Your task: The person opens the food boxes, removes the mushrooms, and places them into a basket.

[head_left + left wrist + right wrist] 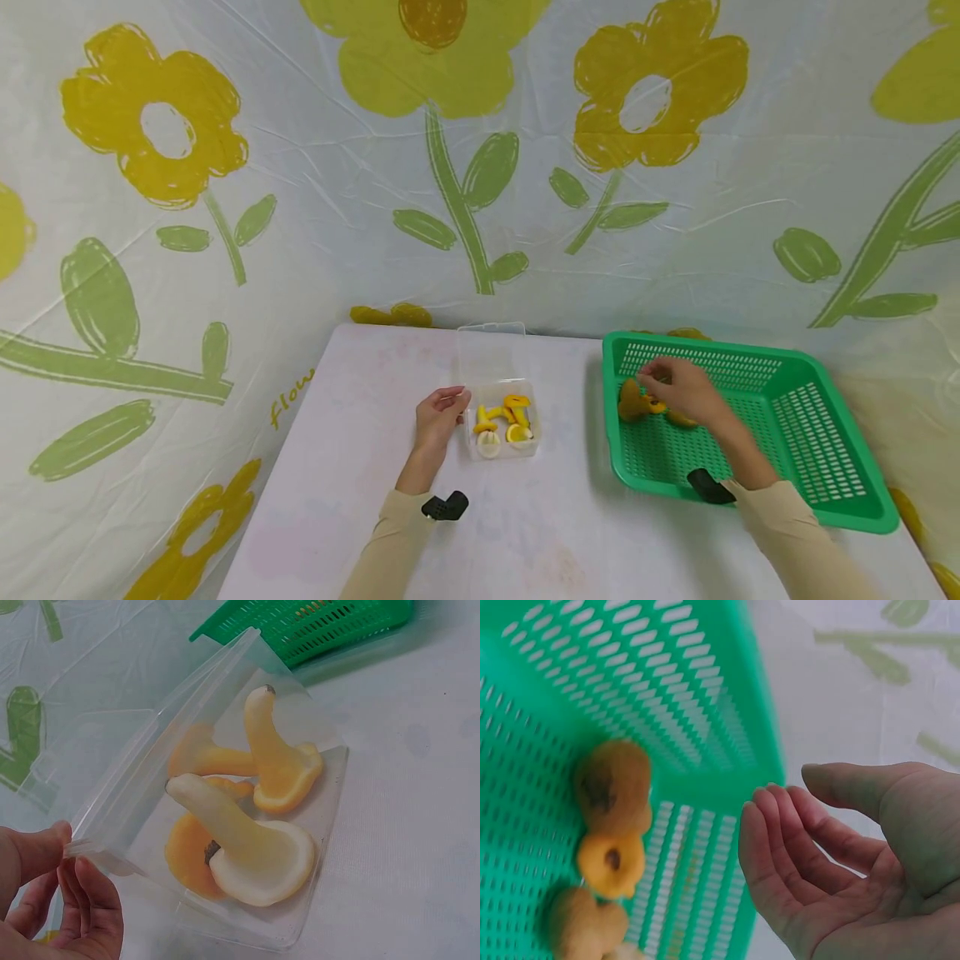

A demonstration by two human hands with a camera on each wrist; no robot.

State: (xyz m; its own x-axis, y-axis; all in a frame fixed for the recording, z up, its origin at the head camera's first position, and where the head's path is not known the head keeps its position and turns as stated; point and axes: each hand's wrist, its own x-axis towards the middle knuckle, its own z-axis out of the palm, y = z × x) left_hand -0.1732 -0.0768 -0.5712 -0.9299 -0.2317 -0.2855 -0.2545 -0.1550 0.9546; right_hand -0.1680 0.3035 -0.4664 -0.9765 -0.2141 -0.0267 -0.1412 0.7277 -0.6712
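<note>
My left hand (438,421) pinches the left rim of a clear plastic box (289,934) between thumb and fingers. Inside lie several yellow and white mushrooms, among them a pale one (262,862) with a thick stem and a yellow one (281,765). The box's hinged clear lid (491,354) is flipped back toward the wall. Above the left part of a green basket (787,450) hovers my right hand (682,387), its fingers gently bent and nothing between them. Below it in the basket are brown mushrooms (615,780) and a yellow-orange one (611,866) with a dark centre.
The basket has slotted walls and stands on the right of the white table (315,492), a gap away from the box. Behind the table hangs a cloth (315,208) printed with yellow flowers, which also runs along the left side.
</note>
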